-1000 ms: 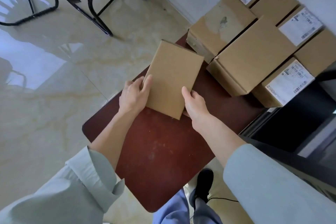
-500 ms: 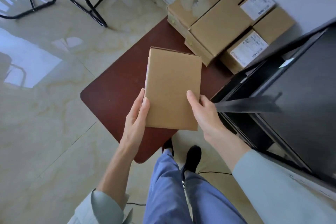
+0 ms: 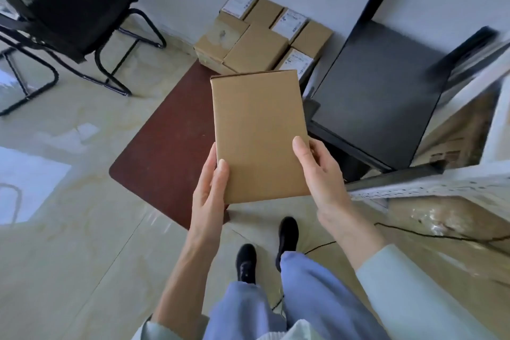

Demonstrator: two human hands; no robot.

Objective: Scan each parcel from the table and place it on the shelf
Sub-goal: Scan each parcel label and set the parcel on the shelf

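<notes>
A flat plain cardboard parcel [image 3: 259,132] is held up in the air in front of me, above the near end of the dark red table [image 3: 168,146]. My left hand [image 3: 209,190] grips its lower left edge, thumb on top. My right hand [image 3: 320,174] grips its lower right edge the same way. No label shows on the parcel's upper face. Several more cardboard parcels [image 3: 256,50], some with white labels, are stacked at the table's far end by the wall. A white perforated metal shelf frame [image 3: 430,188] stands to my right.
A black shelf unit [image 3: 378,99] stands right of the table against the wall. A black chair [image 3: 69,8] stands at the far left on the pale glossy floor. Wrapped cartons [image 3: 447,218] sit low inside the white shelf. A thin black cable [image 3: 441,236] crosses the floor near my feet.
The parcel has been lifted off the table and drawn toward me. I have stepped back and turned right, so the black unit and white shelf have come into view.
</notes>
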